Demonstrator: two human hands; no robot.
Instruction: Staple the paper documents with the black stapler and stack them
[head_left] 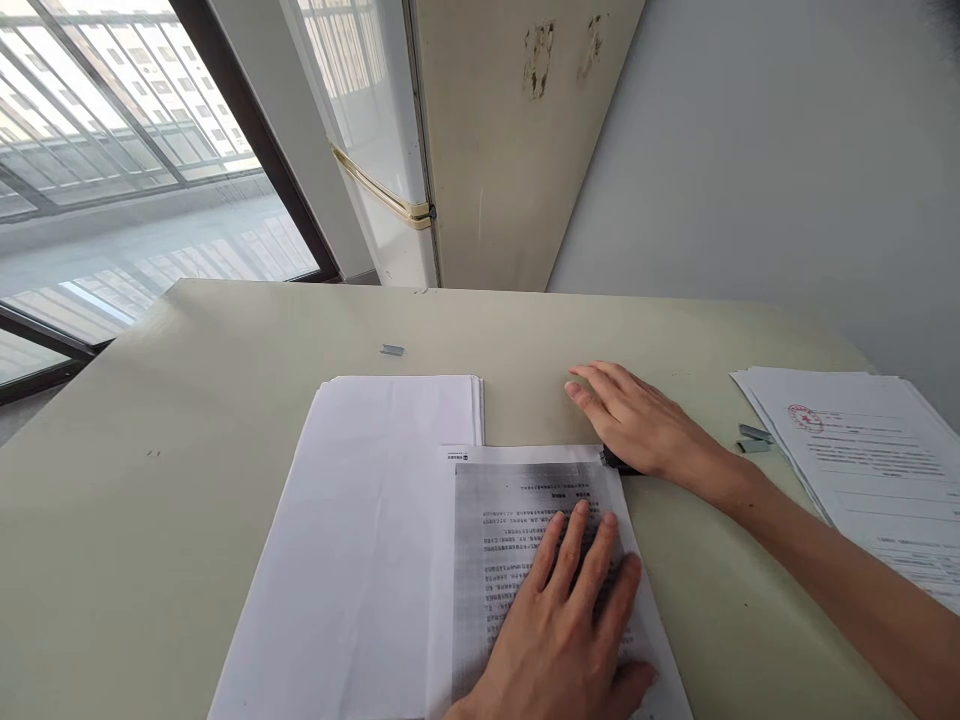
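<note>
My left hand (570, 610) lies flat with its fingers spread on a printed sheet (495, 520) at the table's near edge. That sheet overlaps a stack of blank white paper (375, 470) on its left. My right hand (637, 420) rests palm down at the sheet's top right corner, fingers stretched forward onto the table. Its heel covers a small black object (611, 460), of which only an edge shows.
The pale table (187, 400) carries a strip of staples (391, 350) behind the stack and two more strips (754, 438) on the right. Beside them lies a pile of printed papers with a red stamp (862, 450). A cream fridge (480, 130) and a window (112, 150) stand behind.
</note>
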